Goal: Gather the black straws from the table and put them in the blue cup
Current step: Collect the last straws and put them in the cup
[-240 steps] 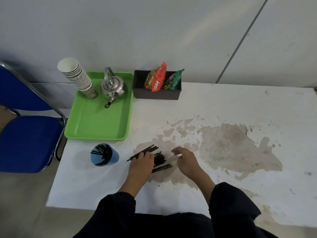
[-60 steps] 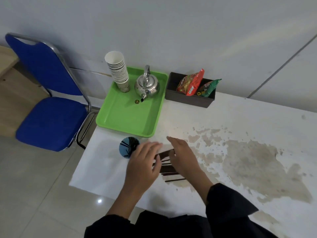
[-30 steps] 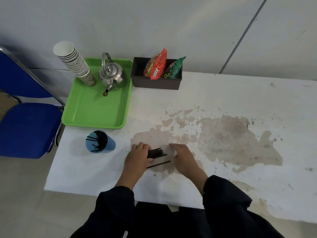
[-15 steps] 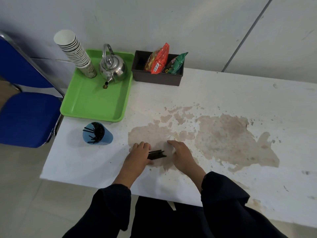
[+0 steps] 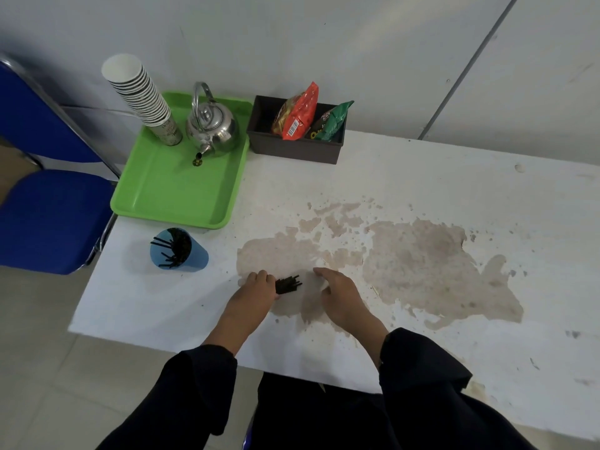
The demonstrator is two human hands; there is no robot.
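Near the frame's centre, the left hand (image 5: 256,292) closes its fingers around a small bundle of black straws (image 5: 288,284) lying on the stained white table (image 5: 422,177). The right hand (image 5: 339,295) rests just right of them, fingers loosely spread, holding nothing. The blue cup (image 5: 178,251) (already bristling with straws) stands at left, below the green tray (image 5: 168,193).

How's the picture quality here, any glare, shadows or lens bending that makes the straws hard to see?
Head view: soft, even light, only faint shadows beside the blue cup and under the hands; small highlights on the kettle; wide-angle bending curves the table edges; the straw bundle in the left hand is small, so single straws blur together.
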